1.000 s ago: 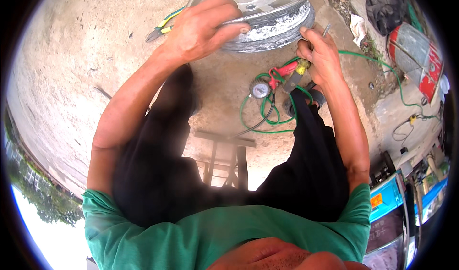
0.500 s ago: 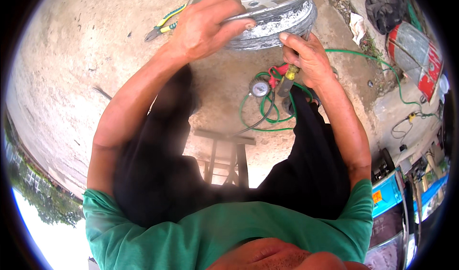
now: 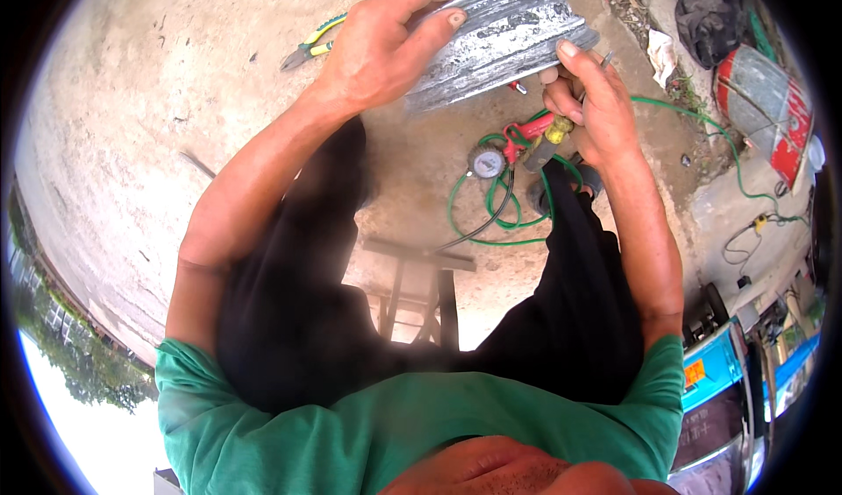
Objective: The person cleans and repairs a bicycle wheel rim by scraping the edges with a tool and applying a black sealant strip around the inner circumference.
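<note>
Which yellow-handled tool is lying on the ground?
The pliers, left of the left hand; the other tool is in the right hand.

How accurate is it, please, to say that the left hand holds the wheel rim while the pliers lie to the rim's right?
Only the side is wrong: the head view shows the pliers lying left of the wheel rim.

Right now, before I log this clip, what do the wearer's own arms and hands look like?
The left hand and right hand are both ungloved, with no rings visible. The left forearm and right forearm are bare, with no watch or bracelet showing. Short green sleeves end above the elbows; they look plain, with no visible markings.
</note>
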`<action>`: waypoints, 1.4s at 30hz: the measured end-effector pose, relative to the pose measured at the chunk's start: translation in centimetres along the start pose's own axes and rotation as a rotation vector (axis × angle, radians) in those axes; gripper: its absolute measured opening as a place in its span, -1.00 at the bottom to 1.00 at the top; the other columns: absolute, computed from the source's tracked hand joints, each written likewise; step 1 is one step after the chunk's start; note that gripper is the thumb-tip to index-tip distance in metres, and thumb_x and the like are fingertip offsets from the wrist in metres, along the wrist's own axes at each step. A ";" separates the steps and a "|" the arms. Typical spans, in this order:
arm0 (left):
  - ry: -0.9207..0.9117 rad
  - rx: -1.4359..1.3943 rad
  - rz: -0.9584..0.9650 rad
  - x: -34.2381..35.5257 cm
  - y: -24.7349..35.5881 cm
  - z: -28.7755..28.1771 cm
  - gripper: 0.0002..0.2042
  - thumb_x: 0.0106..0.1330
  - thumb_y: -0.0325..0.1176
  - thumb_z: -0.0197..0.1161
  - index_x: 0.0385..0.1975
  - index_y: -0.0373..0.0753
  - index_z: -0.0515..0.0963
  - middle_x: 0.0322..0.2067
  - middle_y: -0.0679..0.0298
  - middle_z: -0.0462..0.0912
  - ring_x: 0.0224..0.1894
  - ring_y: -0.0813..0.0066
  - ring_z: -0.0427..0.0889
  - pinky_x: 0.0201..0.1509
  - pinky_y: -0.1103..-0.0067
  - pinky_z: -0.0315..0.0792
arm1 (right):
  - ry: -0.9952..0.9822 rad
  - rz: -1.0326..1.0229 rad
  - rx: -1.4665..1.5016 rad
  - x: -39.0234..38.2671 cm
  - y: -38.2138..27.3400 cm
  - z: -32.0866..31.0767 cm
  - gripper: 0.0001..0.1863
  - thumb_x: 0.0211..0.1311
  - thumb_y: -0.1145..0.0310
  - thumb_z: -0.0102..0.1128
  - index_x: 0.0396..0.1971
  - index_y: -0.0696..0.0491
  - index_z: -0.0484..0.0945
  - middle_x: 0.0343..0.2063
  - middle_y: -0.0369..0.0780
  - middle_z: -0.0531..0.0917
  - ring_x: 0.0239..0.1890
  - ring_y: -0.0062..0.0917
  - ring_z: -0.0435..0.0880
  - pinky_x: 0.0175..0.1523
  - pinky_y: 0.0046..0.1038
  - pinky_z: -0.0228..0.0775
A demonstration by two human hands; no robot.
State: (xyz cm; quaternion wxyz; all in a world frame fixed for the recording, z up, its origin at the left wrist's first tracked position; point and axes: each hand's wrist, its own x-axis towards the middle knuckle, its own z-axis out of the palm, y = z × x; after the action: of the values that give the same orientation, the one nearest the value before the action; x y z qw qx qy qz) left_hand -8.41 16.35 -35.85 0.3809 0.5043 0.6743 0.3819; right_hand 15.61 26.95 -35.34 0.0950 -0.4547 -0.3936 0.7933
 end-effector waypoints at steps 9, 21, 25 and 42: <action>0.129 0.183 -0.042 -0.5 0.1 0.8 -0.73 0.39 -0.15 0.31 -0.21 -0.27 0.67 -0.40 0.01 0.73 -0.33 0.08 0.74 -0.20 0.31 0.59 | 0.147 -0.034 -0.075 -0.8 0.6 1.5 -0.73 0.49 0.15 0.15 -0.34 0.03 0.55 -0.54 -0.39 0.56 -0.69 -0.78 0.17 -0.51 -0.58 0.02; 0.020 0.418 0.211 -0.1 0.1 -0.8 -0.76 0.47 -0.24 0.27 -0.07 -0.27 0.65 -0.37 0.10 0.71 -0.36 0.28 0.71 -0.23 0.44 0.57 | 0.135 -0.080 -0.034 -1.1 1.0 2.1 -0.68 0.46 0.11 0.19 -0.43 0.03 0.54 -0.58 -0.40 0.54 -0.68 -0.77 0.18 -0.50 -0.59 0.04; -0.047 0.440 0.255 -2.2 -2.5 -2.8 -0.79 0.50 -0.34 0.20 0.02 -0.27 0.60 -0.25 0.05 0.70 -0.26 0.19 0.73 -0.16 0.42 0.58 | 0.097 -0.073 -0.028 -0.2 1.8 0.4 -0.63 0.36 0.04 0.31 -0.21 0.08 0.63 -0.41 -0.34 0.62 -0.51 -0.76 0.31 -0.44 -0.63 0.12; -0.041 0.339 -0.223 -4.1 -7.3 -3.2 -0.77 0.50 -0.26 0.23 0.01 -0.23 0.60 -0.19 0.09 0.70 -0.14 0.16 0.71 -0.04 0.38 0.55 | 0.082 -0.064 -0.059 1.0 1.5 -0.2 -0.65 0.49 -0.03 0.12 -0.19 -0.02 0.57 -0.42 -0.39 0.60 -0.68 -0.79 0.14 -0.42 -0.59 0.09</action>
State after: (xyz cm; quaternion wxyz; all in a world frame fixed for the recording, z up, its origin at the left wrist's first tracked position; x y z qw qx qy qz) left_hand -13.35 10.46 -40.58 0.3443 0.4912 0.7727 0.2078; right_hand 15.54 26.60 -37.10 0.1227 -0.4765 -0.4271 0.7586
